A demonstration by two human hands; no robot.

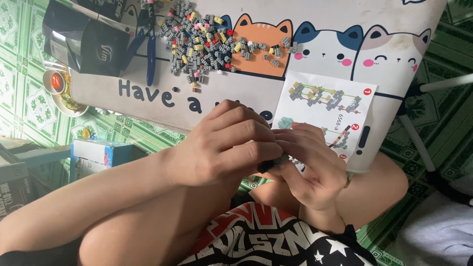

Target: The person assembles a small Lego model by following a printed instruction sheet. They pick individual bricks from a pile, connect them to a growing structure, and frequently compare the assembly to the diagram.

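My left hand and my right hand meet just in front of the low table's near edge, above my knees. Both pinch a small dark grey brick assembly, mostly hidden by the fingers. A pile of tiny grey, yellow, red and pink bricks lies at the far side of the white cartoon-cat table. A printed instruction sheet with step pictures lies on the table just beyond my right hand.
Blue-handled pliers lie left of the pile beside a dark box. On the green patterned floor at left stand a bowl and a blue-and-white carton. White chair legs are at right.
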